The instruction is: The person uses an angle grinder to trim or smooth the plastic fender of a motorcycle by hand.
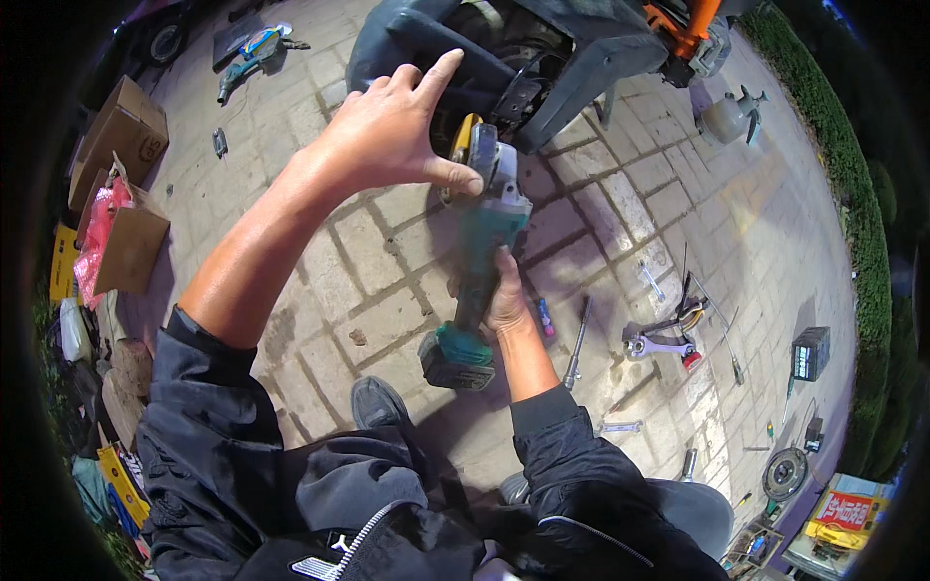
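While the left hand [387, 136] is spreading open, thumb resting against the head of the teal cordless angle grinder [480, 261] and its yellow disc [463, 145], the right hand [506, 295] is gripping the body just above the battery. Steadying the head from the side, fingers clear of the disc edge, seems the sound way to be working here. Cardboard boxes [121, 194] are lying at the left on grey paving [387, 281], the dark scooter [523, 48] is standing ahead, wrenches [659, 344] are lying scattered to the right
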`<action>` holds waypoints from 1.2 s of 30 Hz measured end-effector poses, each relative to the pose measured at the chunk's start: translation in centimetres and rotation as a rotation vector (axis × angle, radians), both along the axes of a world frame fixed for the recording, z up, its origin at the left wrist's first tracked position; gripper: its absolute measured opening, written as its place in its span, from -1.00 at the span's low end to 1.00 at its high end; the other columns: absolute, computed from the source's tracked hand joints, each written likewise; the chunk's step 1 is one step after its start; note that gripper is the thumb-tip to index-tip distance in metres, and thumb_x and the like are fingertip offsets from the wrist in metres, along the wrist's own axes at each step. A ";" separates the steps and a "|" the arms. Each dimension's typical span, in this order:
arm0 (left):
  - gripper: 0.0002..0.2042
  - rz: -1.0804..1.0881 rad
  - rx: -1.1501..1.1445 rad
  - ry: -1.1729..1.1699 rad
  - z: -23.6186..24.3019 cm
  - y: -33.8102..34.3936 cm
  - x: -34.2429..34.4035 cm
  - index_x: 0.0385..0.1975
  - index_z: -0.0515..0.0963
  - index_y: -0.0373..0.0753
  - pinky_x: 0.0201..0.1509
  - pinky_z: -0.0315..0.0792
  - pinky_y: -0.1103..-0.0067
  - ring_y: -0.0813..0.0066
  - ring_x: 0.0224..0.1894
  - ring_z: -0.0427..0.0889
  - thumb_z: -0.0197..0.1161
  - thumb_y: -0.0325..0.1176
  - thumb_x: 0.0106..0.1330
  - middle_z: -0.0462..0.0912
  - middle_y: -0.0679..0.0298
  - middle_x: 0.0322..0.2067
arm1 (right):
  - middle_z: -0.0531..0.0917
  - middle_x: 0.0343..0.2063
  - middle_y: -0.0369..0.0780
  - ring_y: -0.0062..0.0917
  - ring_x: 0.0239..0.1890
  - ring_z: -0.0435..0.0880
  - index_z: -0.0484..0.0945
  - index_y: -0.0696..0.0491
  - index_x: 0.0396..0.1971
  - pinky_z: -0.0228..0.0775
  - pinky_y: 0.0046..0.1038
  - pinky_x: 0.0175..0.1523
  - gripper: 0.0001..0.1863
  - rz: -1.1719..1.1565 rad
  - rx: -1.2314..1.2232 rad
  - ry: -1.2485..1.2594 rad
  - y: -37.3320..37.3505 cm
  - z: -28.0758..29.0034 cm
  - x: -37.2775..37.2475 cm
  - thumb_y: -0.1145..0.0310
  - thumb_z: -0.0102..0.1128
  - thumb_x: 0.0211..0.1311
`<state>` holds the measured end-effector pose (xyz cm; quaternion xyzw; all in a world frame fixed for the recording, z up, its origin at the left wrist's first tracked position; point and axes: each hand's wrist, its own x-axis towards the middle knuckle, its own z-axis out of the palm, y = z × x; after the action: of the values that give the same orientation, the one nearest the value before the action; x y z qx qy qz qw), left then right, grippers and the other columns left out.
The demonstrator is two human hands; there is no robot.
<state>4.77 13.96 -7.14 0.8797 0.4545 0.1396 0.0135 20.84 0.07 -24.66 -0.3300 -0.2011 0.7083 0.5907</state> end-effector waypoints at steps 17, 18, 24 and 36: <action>0.32 0.010 -0.037 -0.075 -0.1 0.1 -0.3 0.47 -0.02 -0.16 0.18 0.43 0.17 -0.14 0.13 0.48 0.48 0.42 -0.30 0.45 -0.14 0.04 | 0.54 -0.39 -0.26 -0.45 -0.48 0.59 0.48 0.08 -0.07 0.46 -0.39 -0.43 -0.25 0.000 0.022 0.016 0.6 -0.7 0.2 -0.31 0.31 0.02; 0.32 0.009 -0.042 -0.082 -0.1 0.1 -0.3 0.47 -0.02 -0.16 0.18 0.43 0.17 -0.14 0.12 0.49 0.48 0.42 -0.30 0.45 -0.14 0.04 | 0.54 -0.39 -0.27 -0.45 -0.48 0.59 0.48 0.08 -0.07 0.46 -0.40 -0.43 -0.25 0.006 0.024 0.020 0.7 -0.7 0.1 -0.31 0.32 0.02; 0.33 0.007 -0.052 -0.067 0.0 0.2 -0.1 0.47 -0.01 -0.15 0.19 0.44 0.17 -0.14 0.14 0.48 0.47 0.44 -0.32 0.46 -0.15 0.04 | 0.55 -0.41 -0.26 -0.45 -0.48 0.60 0.49 0.09 -0.10 0.47 -0.39 -0.42 -0.26 0.011 0.025 -0.004 0.8 -0.9 0.5 -0.32 0.31 0.03; 0.31 0.003 -0.028 -0.094 -0.4 0.3 -0.3 0.47 0.00 -0.16 0.20 0.44 0.16 -0.16 0.15 0.48 0.47 0.43 -0.31 0.45 -0.16 0.06 | 0.55 -0.41 -0.26 -0.45 -0.47 0.60 0.50 0.08 -0.12 0.47 -0.39 -0.41 -0.28 0.022 0.044 -0.001 1.0 -0.8 0.4 -0.31 0.29 0.05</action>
<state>4.45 14.22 -7.51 0.8712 0.4564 0.1745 0.0470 21.24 1.10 -25.50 -0.3151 -0.2204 0.7102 0.5898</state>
